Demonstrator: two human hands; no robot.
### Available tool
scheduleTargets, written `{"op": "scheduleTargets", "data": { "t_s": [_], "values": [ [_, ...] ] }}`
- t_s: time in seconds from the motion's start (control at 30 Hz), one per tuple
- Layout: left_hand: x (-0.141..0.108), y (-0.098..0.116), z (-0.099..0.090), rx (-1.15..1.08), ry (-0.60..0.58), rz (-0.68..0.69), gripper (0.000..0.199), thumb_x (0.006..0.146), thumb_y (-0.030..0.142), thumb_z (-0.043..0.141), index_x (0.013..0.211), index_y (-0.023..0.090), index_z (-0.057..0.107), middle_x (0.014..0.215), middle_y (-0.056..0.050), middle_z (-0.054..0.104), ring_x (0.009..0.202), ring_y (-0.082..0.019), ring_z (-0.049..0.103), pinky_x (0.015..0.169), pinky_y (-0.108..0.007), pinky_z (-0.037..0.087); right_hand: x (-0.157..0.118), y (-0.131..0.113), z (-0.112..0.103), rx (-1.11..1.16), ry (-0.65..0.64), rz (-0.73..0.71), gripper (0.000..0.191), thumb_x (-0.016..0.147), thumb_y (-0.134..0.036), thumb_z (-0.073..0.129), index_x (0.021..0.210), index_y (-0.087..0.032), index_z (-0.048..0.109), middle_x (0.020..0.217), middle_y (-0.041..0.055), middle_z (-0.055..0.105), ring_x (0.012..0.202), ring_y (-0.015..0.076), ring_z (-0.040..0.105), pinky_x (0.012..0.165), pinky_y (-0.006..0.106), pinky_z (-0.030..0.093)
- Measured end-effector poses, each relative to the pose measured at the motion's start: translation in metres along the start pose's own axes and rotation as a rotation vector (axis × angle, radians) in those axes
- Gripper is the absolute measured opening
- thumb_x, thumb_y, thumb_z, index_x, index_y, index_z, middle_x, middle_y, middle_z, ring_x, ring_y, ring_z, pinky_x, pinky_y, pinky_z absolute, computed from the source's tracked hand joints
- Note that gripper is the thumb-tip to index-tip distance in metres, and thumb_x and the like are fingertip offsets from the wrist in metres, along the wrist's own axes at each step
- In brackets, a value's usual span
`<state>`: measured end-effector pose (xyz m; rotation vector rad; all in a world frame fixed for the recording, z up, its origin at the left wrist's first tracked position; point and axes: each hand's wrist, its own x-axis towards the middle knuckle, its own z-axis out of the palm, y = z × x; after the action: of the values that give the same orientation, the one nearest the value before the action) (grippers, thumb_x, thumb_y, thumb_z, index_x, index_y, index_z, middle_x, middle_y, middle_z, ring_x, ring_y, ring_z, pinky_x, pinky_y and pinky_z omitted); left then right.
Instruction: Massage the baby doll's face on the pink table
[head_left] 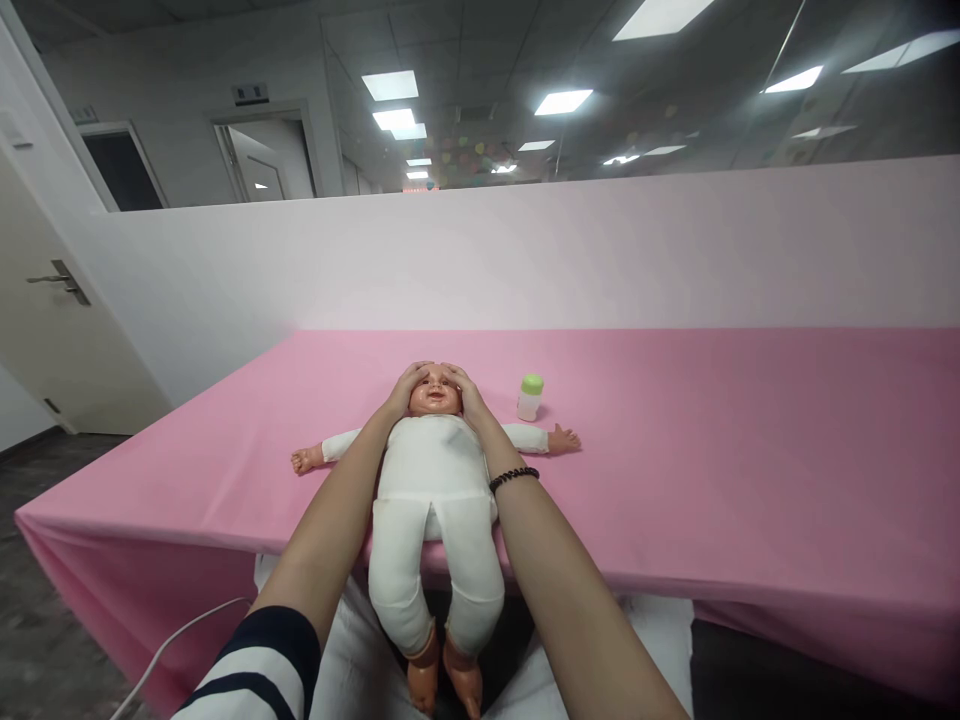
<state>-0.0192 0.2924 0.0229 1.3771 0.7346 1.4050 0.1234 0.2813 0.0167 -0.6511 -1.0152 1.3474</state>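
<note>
The left hand (407, 392) and right hand (466, 392) were both open, fingers slightly curved and not clenched, resting on either side of the upper head of a baby doll (433, 478). Neither hand gripped it. The doll lay on its back on a pink tablecloth (675, 430), dressed in a white suit (435, 470), with its arms spread. Its legs ran over the table's near edge, and its bare feet hung beyond it, above a white cloth (660, 640).

A small bottle (530, 398) with a green cap stood upright just beside the doll's head, near the right hand and well short of touching it. A black beaded bracelet (514, 479) circled the right wrist, and a striped sleeve (255, 665) covered the left forearm near the elbow. A white cord (180, 640) curved below the sleeve. Nothing stood between the hands and the doll. Beyond the table rose a low white partition (525, 255), and a door (75, 300) with a metal handle (60, 282) stood at the left.
</note>
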Motion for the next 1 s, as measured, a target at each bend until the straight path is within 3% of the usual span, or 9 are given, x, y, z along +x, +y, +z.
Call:
{"op": "scheduleTargets", "data": {
  "t_s": [0.3,1.0],
  "values": [
    [-0.006,0.006,0.0,-0.006,-0.023,-0.033,0.049,0.069,0.042,0.078,0.11,0.019,0.063,0.103,-0.005,0.069,0.098,-0.022,0.063,0.093,-0.037,0.047,-0.013,-0.007,0.001,-0.117,-0.019,-0.039,0.053,0.066,-0.044,0.08,0.113,-0.028,0.063,0.119,0.0025,0.065,0.113,0.0231,0.06,0.099,0.038,0.048],
    [0.002,-0.002,-0.002,-0.038,-0.005,0.001,0.038,0.073,0.044,0.067,0.102,0.02,0.064,0.104,-0.005,0.069,0.106,-0.025,0.061,0.099,-0.038,0.045,0.002,0.003,-0.003,-0.024,-0.043,-0.047,0.042,0.068,-0.049,0.072,0.103,-0.027,0.064,0.109,0.0015,0.067,0.108,0.0236,0.061,0.098,0.041,0.05]
  ]
}}
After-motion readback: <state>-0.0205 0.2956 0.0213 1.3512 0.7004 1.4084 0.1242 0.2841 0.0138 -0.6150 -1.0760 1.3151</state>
